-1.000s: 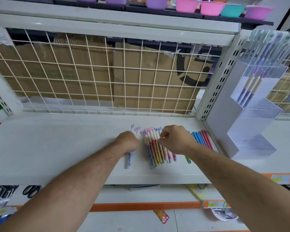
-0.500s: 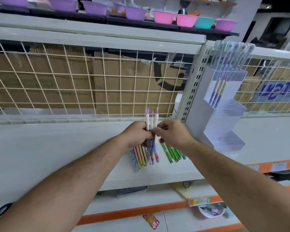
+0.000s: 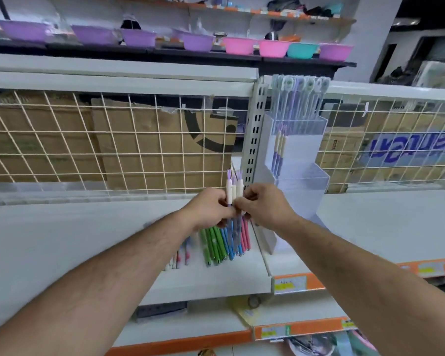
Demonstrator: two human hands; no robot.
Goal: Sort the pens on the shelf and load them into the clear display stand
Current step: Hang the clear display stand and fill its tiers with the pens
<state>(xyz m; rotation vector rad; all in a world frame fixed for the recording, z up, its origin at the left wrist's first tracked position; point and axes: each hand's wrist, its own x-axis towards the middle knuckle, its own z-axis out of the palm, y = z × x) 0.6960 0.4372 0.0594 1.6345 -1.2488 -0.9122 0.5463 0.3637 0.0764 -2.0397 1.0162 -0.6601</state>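
Head view: a white metal shelf [image 3: 62, 240] runs across the middle of the frame. Behind it is a cream wire grid [image 3: 113, 145], with brown cardboard boxes [image 3: 144, 160] stacked on the far side. A perforated upright post [image 3: 253, 140] splits the shelving just right of centre. The clear display stand [image 3: 297, 181] stands beside the post, stepped in tiers. A few purple-and-cream pens [image 3: 278, 150] sit upright in an upper tier, and packaged pens [image 3: 301, 98] rise from the top one.

At centre frame both hands meet above the shelf. The left hand [image 3: 211, 209] grips a bundle of pens [image 3: 233, 191] held upright, their cream caps and purple tips poking above the fingers. The right hand [image 3: 265, 206] pinches the same bundle from the other side.

Directly below the hands, loose pens [image 3: 217, 244] lie side by side on the shelf in green, blue and pink. A few more are half hidden by the left forearm.

Orange price strips [image 3: 357, 274] edge the shelf fronts at lower right. Along the top of the frame a dark shelf carries a row of plastic bowls [image 3: 242, 44] in purple, pink and teal. The upper right corner is dim.
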